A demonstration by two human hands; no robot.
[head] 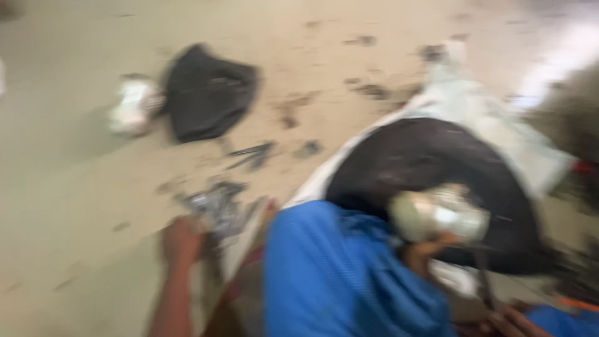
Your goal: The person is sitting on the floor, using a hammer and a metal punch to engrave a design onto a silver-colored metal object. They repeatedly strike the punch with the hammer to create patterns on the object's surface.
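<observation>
Black tyre (437, 156), apparently dusty, blurred.

This looks like a rough repair workshop, with the work done on the ground. The bare, pale concrete floor (93, 187) carries dark greasy stains (293, 106). A large black rubber tyre (437, 162) lies on a crumpled white plastic sheet (493, 118). A heap of small grey metal tools (218, 203) and a crumpled black rag (209, 93) lie loose on the floor, though blur hides finer detail.
</observation>
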